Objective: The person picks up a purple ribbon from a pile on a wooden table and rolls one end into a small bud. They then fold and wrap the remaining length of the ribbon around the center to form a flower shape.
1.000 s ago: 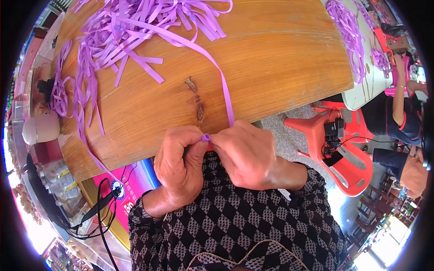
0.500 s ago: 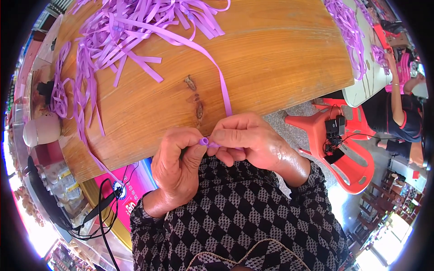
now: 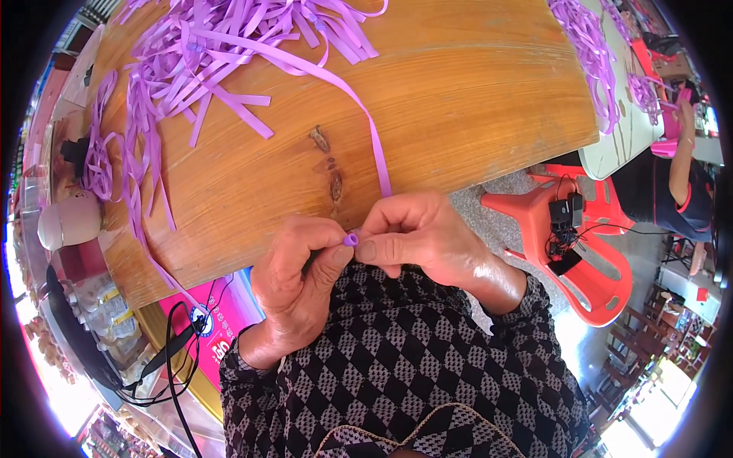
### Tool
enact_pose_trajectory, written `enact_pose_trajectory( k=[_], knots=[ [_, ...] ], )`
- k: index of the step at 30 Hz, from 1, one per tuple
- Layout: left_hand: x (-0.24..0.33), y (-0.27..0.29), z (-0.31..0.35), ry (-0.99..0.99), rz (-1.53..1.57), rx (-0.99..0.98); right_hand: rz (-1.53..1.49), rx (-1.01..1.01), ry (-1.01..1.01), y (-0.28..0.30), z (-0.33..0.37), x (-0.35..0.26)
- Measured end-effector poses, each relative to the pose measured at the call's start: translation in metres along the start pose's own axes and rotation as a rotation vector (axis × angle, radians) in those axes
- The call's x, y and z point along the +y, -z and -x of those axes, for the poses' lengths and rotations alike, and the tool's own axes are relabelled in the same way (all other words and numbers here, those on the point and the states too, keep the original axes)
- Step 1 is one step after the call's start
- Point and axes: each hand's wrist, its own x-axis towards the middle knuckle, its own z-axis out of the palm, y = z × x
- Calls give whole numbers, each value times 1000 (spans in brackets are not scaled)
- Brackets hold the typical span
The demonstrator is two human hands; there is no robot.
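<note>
1. At the far left, a pale rounded object (image 3: 70, 221) is sitting beside the table's edge, and clear plastic packets (image 3: 111, 313) are lying below it.
2. Black cables (image 3: 164, 368) are looping nearby, partly crossing a bright pink printed sheet or package (image 3: 221, 305).
3. A tangled heap of flat purple ribbons (image 3: 221, 57) is covering the upper left of the wooden table (image 3: 473, 99), with several strands trailing down toward its near edge.
4. The left hand (image 3: 298, 267) is pinching a small purple ribbon ring (image 3: 350, 240) between thumb and forefinger; the other fingers are curling in toward the palm.
5. The ring is standing out between the two hands, just off the table's near edge, its round opening facing the camera.
6. A single purple ribbon strand (image 3: 372, 137) is curving from the heap down to the right hand and disappearing behind it.
7. The right hand (image 3: 424, 237) is grasping the ring's right side with thumb and fingertips.
8. Below both hands, a black-and-grey diamond-patterned top (image 3: 405, 351) is filling the view.
9. On the right, a red plastic chair (image 3: 599, 294) is holding black devices (image 3: 566, 217) with cords.
10. Beyond it, more purple ribbons (image 3: 588, 57) are lying at a white table (image 3: 622, 145), where another person (image 3: 657, 191) in dark clothing is reaching an arm upward in the view.
</note>
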Motion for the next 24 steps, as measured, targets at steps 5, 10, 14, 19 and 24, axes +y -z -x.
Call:
enact_pose_trajectory(
  k=[5, 10, 14, 19, 24],
  knots=[
    [8, 16, -1, 504, 432, -94, 291, 139, 185, 6, 15, -1],
    [11, 21, -3, 445, 237, -201, 453, 124, 239, 6, 22, -11],
    [8, 19, -5, 232, 101, -217, 455, 69, 245, 7, 20, -8],
    [8, 19, -6, 177, 28, -252, 446, 68, 207, 5, 17, -8],
    [5, 17, -7, 91, -33, -261, 485, 52, 231, 6, 15, -5]
  ],
)
